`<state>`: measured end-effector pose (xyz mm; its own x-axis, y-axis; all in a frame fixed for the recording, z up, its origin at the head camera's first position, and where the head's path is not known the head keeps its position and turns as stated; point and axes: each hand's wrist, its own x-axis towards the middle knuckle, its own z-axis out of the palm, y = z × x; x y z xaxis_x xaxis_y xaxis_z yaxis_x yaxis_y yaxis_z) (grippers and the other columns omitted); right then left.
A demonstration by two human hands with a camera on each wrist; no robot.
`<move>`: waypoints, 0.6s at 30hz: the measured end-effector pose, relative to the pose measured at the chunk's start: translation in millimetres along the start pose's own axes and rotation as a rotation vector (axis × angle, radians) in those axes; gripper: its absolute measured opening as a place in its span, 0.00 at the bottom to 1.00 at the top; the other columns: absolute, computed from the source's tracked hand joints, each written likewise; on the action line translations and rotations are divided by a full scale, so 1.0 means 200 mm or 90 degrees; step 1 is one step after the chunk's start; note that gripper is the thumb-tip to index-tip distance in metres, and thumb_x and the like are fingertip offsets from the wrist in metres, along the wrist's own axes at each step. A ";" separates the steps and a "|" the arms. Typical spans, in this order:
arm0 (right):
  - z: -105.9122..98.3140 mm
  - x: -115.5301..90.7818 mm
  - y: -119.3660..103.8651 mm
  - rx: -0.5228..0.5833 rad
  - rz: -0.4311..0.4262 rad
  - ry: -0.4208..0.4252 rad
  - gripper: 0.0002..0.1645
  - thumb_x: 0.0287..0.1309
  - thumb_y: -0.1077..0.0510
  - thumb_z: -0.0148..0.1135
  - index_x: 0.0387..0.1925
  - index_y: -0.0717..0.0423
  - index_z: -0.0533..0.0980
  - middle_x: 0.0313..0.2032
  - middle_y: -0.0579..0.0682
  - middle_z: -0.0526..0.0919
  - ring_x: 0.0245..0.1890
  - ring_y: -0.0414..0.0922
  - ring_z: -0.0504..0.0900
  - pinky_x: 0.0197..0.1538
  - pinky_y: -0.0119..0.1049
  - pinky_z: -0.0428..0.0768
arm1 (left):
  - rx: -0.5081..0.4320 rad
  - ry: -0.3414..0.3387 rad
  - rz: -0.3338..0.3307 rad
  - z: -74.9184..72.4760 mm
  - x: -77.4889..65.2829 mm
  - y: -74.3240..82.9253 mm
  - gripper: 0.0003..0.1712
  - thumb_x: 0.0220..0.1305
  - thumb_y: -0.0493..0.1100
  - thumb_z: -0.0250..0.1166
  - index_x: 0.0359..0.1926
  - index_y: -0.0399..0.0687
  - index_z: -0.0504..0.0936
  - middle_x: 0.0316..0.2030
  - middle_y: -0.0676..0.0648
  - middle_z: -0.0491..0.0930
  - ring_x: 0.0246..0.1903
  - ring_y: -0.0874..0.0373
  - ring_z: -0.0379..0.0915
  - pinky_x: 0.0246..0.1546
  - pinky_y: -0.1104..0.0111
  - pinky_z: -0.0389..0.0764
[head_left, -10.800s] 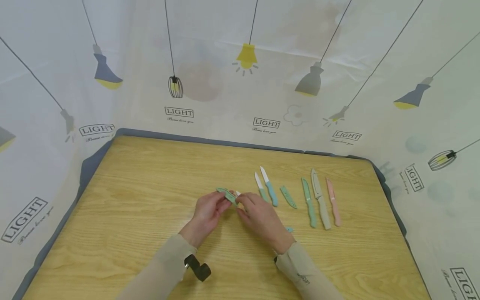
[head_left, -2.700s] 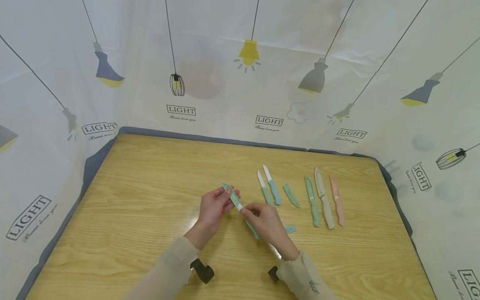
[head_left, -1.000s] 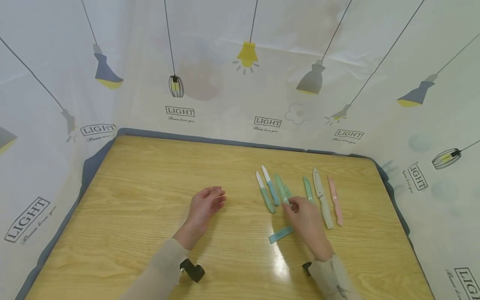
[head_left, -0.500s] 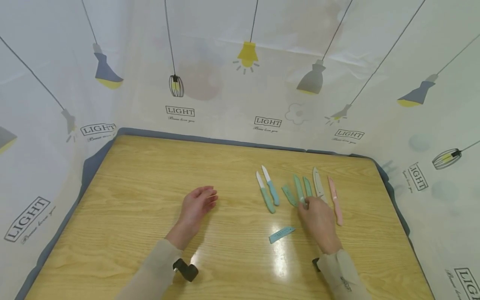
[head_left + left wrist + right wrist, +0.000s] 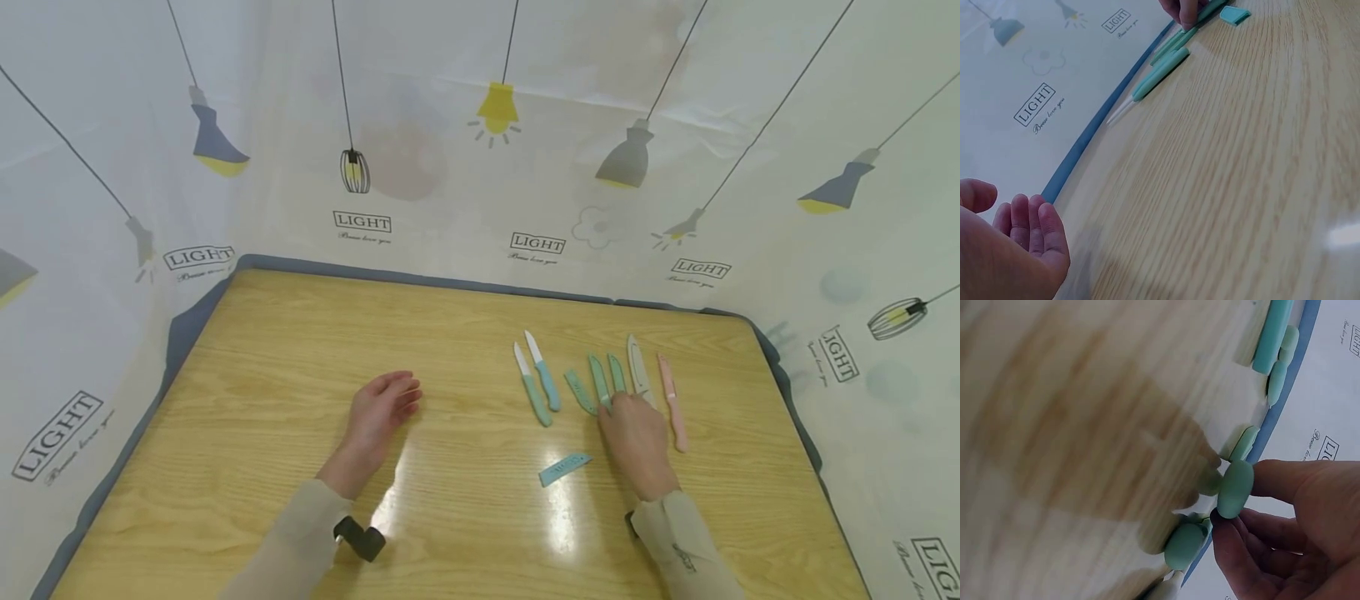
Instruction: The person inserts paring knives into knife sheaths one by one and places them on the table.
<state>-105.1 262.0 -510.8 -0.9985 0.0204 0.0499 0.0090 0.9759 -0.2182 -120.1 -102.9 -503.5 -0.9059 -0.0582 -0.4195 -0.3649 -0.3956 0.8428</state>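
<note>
Thumb and fingers of my right hand (image 5: pixel 636 429) pinch the handle of a green knife (image 5: pixel 598 377), whose blade is covered by a green sheath. In the right wrist view the rounded handle end (image 5: pixel 1235 489) shows between thumb and fingertips. This knife lies alongside a second green sheathed knife (image 5: pixel 617 372); my hand covers that one's handle in the head view. Left of them rests a loose green sheath (image 5: pixel 579 392). My left hand (image 5: pixel 375 412) hovers over the left half of the table, fingers loosely bent and holding nothing.
A beige sheathed knife (image 5: pixel 637 364) and a pink one (image 5: pixel 671 404) lie to the right. Two bare white blades, on a green-handled knife (image 5: pixel 537 404) and a blue-handled knife (image 5: pixel 549 387), lie left of the row. A blue sheath (image 5: pixel 566 469) sits nearer on the table (image 5: pixel 300 333).
Earlier both hands fitted the green sheath over the knife's blade. My left hand then let go and drew back left; my right hand carried the knife right, beside the other green one.
</note>
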 end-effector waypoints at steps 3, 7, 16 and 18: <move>0.00 0.00 0.00 -0.001 -0.001 0.003 0.19 0.63 0.57 0.58 0.16 0.58 0.71 0.15 0.50 0.69 0.16 0.45 0.68 0.15 0.37 0.69 | 0.009 -0.003 0.002 -0.01 0.00 0.00 0.22 0.67 0.38 0.59 0.58 0.29 0.70 0.40 0.46 0.81 0.46 0.49 0.78 0.51 0.60 0.79; 0.00 0.00 0.00 -0.006 -0.002 0.004 0.21 0.63 0.56 0.58 0.15 0.56 0.68 0.15 0.50 0.69 0.16 0.45 0.68 0.15 0.38 0.70 | 0.014 -0.003 0.004 -0.01 0.00 0.00 0.22 0.67 0.38 0.59 0.58 0.29 0.70 0.41 0.45 0.81 0.47 0.49 0.78 0.50 0.61 0.80; -0.01 -0.02 0.01 0.020 -0.004 -0.012 0.20 0.66 0.55 0.55 0.18 0.60 0.73 0.16 0.50 0.69 0.16 0.45 0.67 0.15 0.36 0.69 | 0.014 0.001 0.001 0.01 0.01 -0.01 0.18 0.67 0.38 0.60 0.54 0.32 0.73 0.37 0.49 0.82 0.43 0.53 0.79 0.50 0.61 0.80; -0.02 -0.03 0.01 0.037 0.002 -0.016 0.19 0.66 0.54 0.55 0.25 0.64 0.78 0.19 0.51 0.72 0.17 0.45 0.68 0.16 0.35 0.70 | 0.018 0.003 0.001 0.01 0.01 -0.01 0.18 0.67 0.38 0.60 0.54 0.32 0.73 0.38 0.48 0.82 0.43 0.53 0.79 0.51 0.60 0.80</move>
<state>-99.7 265.1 -506.8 -0.9995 0.0175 0.0251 0.0099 0.9614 -0.2751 -121.0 -100.0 -505.0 -0.9058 -0.0634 -0.4190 -0.3687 -0.3699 0.8528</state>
